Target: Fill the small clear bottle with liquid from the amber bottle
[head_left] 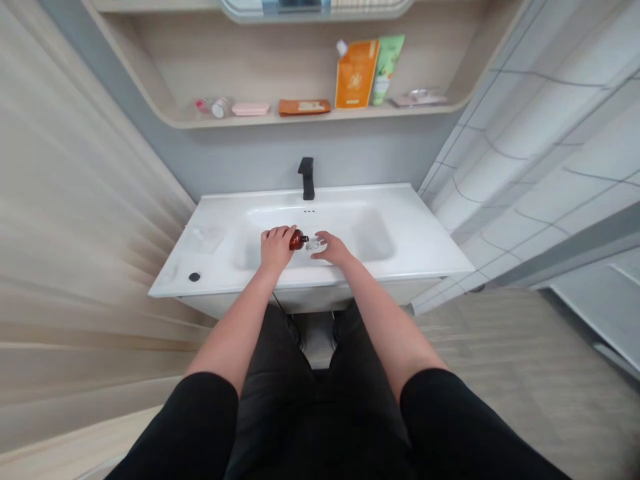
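Over the basin, my left hand (277, 248) is wrapped round a small amber bottle (297, 240). The bottle lies tilted on its side, its dark neck pointing right. My right hand (333, 247) grips a small clear cup (314, 245) between thumb and fingers. The bottle's mouth is at the cup's opening, and I cannot tell if they touch. Whether liquid is flowing is too small to see. A round black cap (195, 277) lies on the counter at the left.
The white sink (370, 233) has a black faucet (307, 179) behind it. A clear container (204, 239) sits on the left counter. On the shelf (225, 121) above are an orange pouch (356, 75), a green tube (386, 70) and other small items. A curtain (75, 200) hangs left.
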The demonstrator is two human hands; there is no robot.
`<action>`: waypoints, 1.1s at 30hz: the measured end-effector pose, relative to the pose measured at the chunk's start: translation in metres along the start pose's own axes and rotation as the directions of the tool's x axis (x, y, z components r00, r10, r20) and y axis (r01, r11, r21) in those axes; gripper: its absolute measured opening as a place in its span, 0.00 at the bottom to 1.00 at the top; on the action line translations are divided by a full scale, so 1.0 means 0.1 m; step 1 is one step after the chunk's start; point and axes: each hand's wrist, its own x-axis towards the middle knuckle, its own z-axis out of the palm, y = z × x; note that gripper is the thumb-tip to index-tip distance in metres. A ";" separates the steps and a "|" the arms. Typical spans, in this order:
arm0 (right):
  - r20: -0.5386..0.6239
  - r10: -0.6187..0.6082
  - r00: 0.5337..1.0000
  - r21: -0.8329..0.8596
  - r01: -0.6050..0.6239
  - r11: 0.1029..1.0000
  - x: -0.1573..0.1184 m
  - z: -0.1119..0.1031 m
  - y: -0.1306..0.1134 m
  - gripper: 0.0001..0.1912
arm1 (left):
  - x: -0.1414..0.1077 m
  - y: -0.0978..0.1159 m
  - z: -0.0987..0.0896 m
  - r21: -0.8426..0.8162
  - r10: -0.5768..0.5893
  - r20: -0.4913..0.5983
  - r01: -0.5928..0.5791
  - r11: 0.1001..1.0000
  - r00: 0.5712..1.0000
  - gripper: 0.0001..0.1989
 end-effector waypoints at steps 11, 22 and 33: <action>0.003 0.009 1.000 -0.013 -0.009 1.000 0.01 0.01 0.02 0.45 | 0.00 0.01 -0.02 -0.004 -0.004 -0.002 0.004 1.000 1.000 0.28; 0.003 0.006 1.000 0.002 -0.006 1.000 0.00 0.00 0.02 0.45 | -0.01 0.00 -0.01 0.003 0.004 0.003 -0.004 1.000 1.000 0.29; 0.009 0.034 0.999 -0.016 -0.034 0.999 -0.02 -0.02 -0.04 0.44 | -0.01 0.03 -0.05 -0.011 -0.012 0.025 0.012 1.000 1.000 0.30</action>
